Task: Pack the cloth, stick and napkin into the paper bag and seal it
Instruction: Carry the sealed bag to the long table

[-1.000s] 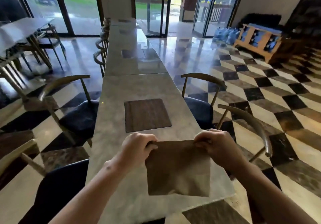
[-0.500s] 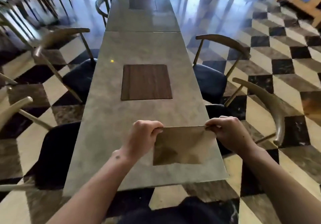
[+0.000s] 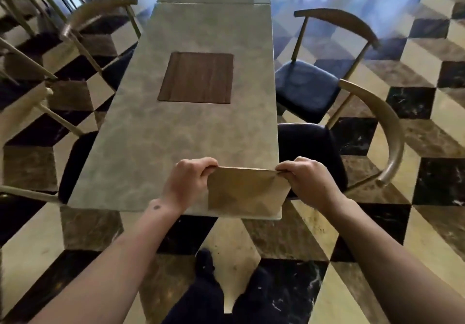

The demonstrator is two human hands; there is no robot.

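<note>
gripping the paper bag (image 3: 245, 190) by its top corners, left hand (image 3: 187, 181) and right hand (image 3: 305, 181).

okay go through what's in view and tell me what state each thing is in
paper bag: flat on the table's near corner, top edge folded over, contents hidden
left hand: pinching the bag's top left corner
right hand: pinching the top right corner
table: wooden inlay panel bare

Paper bag (image 3: 245, 189) on the table's (image 3: 156, 152) near right corner, between both hands, inset panel (image 3: 197, 77) beyond.
</note>
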